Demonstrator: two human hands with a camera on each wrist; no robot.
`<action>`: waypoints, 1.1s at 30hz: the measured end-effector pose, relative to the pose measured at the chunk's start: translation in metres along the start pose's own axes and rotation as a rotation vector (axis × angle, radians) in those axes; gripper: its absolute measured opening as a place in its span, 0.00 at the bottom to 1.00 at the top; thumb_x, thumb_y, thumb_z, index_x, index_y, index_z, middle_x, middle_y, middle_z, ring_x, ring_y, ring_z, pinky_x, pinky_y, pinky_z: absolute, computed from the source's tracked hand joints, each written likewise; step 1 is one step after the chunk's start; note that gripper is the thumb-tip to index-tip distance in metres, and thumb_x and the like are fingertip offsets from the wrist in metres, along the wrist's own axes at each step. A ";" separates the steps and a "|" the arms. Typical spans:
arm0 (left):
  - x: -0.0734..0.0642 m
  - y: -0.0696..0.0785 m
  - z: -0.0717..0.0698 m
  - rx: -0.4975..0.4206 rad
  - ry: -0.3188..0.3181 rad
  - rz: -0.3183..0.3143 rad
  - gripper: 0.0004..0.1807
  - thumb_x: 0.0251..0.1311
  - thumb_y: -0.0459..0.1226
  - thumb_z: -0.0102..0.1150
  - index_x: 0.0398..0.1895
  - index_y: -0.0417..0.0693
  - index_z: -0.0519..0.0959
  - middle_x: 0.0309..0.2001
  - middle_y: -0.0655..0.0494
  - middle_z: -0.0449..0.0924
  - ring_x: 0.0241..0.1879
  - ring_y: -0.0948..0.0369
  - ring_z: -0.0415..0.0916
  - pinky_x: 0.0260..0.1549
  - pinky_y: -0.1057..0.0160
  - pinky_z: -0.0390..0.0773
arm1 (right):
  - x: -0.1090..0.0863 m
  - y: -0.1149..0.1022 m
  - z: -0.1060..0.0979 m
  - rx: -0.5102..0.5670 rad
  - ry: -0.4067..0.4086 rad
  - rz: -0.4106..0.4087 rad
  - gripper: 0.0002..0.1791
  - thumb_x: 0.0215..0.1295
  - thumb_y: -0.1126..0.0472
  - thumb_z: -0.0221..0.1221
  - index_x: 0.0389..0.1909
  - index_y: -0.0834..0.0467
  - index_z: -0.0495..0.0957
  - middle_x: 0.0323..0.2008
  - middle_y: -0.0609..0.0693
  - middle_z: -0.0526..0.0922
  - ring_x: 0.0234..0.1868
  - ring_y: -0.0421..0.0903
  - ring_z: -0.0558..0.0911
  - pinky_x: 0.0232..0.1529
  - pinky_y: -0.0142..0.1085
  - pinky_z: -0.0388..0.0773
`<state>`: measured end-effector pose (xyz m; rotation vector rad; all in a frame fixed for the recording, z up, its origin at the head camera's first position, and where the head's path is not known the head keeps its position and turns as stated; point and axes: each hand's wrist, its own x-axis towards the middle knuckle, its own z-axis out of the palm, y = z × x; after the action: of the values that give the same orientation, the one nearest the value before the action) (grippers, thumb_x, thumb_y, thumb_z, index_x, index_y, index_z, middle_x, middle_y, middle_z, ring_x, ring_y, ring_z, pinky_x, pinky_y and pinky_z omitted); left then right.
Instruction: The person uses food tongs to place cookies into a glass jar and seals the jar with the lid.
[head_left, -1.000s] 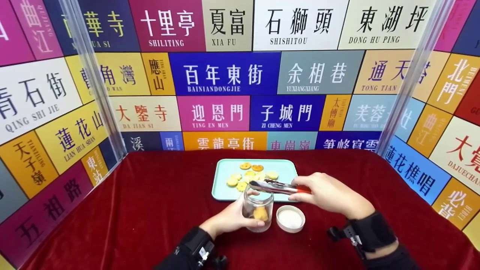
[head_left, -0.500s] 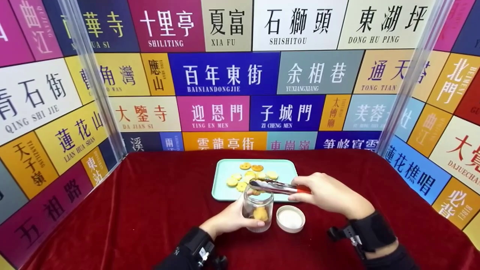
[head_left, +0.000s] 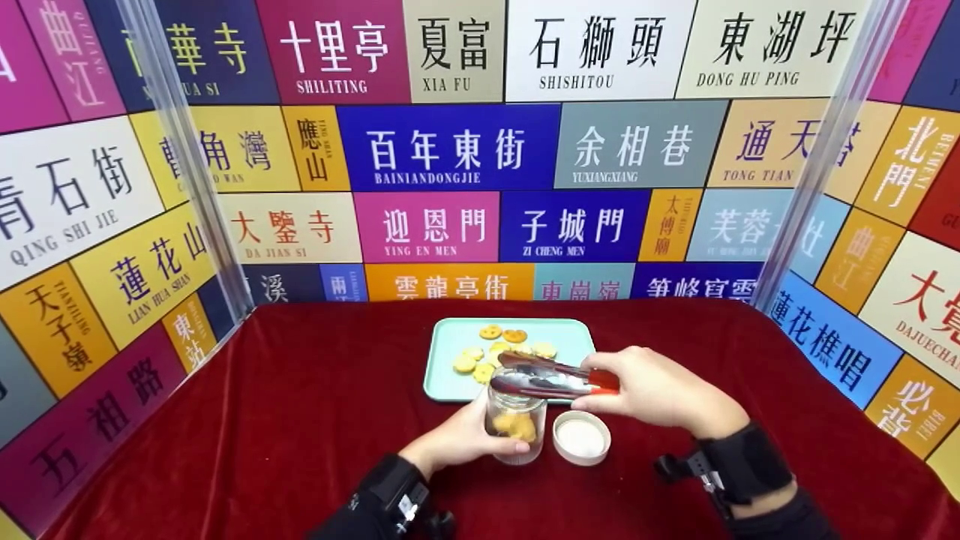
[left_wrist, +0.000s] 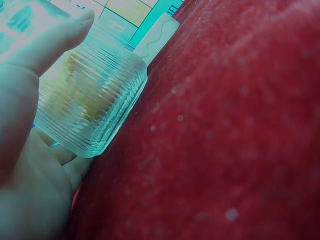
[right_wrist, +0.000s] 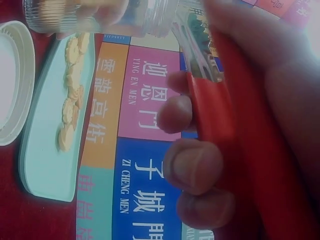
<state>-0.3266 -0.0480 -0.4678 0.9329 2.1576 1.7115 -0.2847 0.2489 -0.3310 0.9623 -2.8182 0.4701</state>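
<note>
My left hand (head_left: 461,436) grips a ribbed glass jar (left_wrist: 107,107) around its side, with the thumb across the front. Yellow-brown cookies (head_left: 514,427) lie inside the jar. My right hand (head_left: 652,384) holds metal tongs (head_left: 544,378) by their red handles (right_wrist: 212,107). The tongs' ends are spread apart over the jar's mouth with no cookie showing between them. Behind the jar, a mint-green tray (head_left: 437,337) bears several round cookies (head_left: 465,364), partly hidden by the tongs.
Just right of the jar a round cream lid (head_left: 582,438) lies on the dark red cloth (head_left: 322,405), its hollow side up. Walls printed with coloured sign panels (head_left: 450,146) enclose the table at the back and both sides.
The tongs have spread apart, and the cookie seen at their tips is no longer there. The heap of cookies in the jar looks larger. The left hand and jar stay in place.
</note>
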 end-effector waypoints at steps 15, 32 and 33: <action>0.000 0.001 0.000 -0.008 -0.021 -0.001 0.44 0.61 0.38 0.79 0.76 0.51 0.64 0.58 0.57 0.82 0.57 0.60 0.80 0.62 0.63 0.74 | 0.001 0.000 0.003 -0.028 0.025 0.031 0.36 0.60 0.23 0.66 0.54 0.48 0.84 0.36 0.37 0.84 0.35 0.37 0.79 0.37 0.38 0.77; -0.001 0.003 -0.002 0.076 0.020 -0.035 0.50 0.59 0.43 0.80 0.79 0.48 0.59 0.66 0.59 0.76 0.64 0.62 0.73 0.69 0.59 0.68 | 0.003 0.033 0.005 0.093 0.196 0.369 0.38 0.58 0.24 0.69 0.42 0.58 0.83 0.24 0.46 0.79 0.22 0.43 0.76 0.25 0.38 0.72; -0.001 0.004 -0.002 0.073 0.018 -0.035 0.50 0.59 0.42 0.80 0.79 0.48 0.59 0.66 0.59 0.76 0.64 0.62 0.73 0.69 0.59 0.68 | 0.003 0.036 0.006 0.090 0.196 0.384 0.38 0.59 0.25 0.69 0.41 0.58 0.82 0.24 0.46 0.79 0.22 0.44 0.76 0.25 0.38 0.72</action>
<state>-0.3254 -0.0499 -0.4642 0.8952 2.2481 1.6419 -0.3090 0.2721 -0.3454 0.3560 -2.8177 0.6952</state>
